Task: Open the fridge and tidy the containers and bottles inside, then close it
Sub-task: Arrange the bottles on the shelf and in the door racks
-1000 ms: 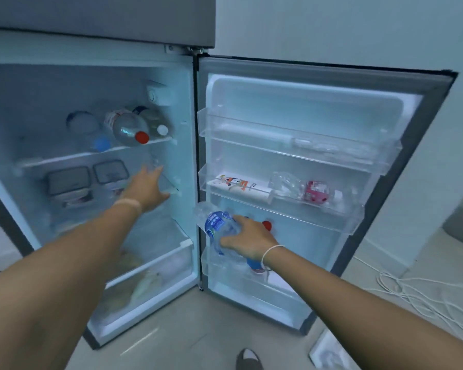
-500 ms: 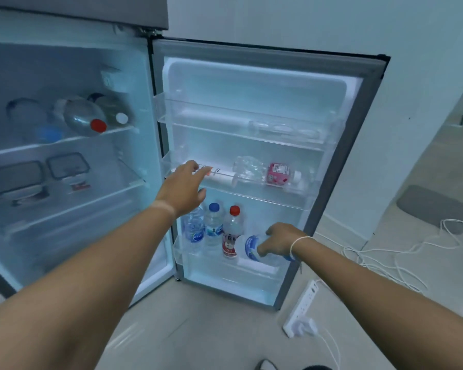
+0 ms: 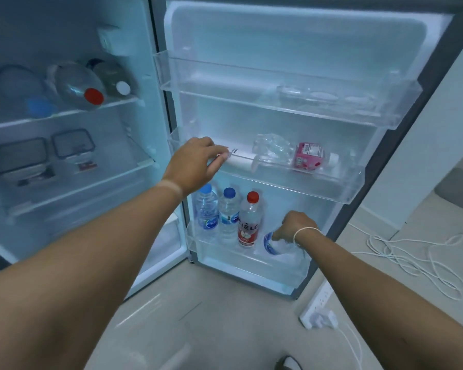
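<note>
fridge door [image 3: 439,62]: top cut off | lying bottle [image 3: 274,244]: cap hidden behind right hand [image 3: 296,227]

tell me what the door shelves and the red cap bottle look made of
Door shelves: clear, glossy hard plastic, it seems; the door liner shows through them. Red cap bottle: thin clear plastic, probably, with a printed red label and an opaque plastic cap.

Your left hand [image 3: 195,162] is off the inner shelf, now gripping the white tube [image 3: 239,158] in the mid door rack. Right hand [image 3: 296,227] lowers the blue-label bottle [image 3: 274,243] into the btm rack, beside the red-cap bottle [image 3: 249,222].
</note>
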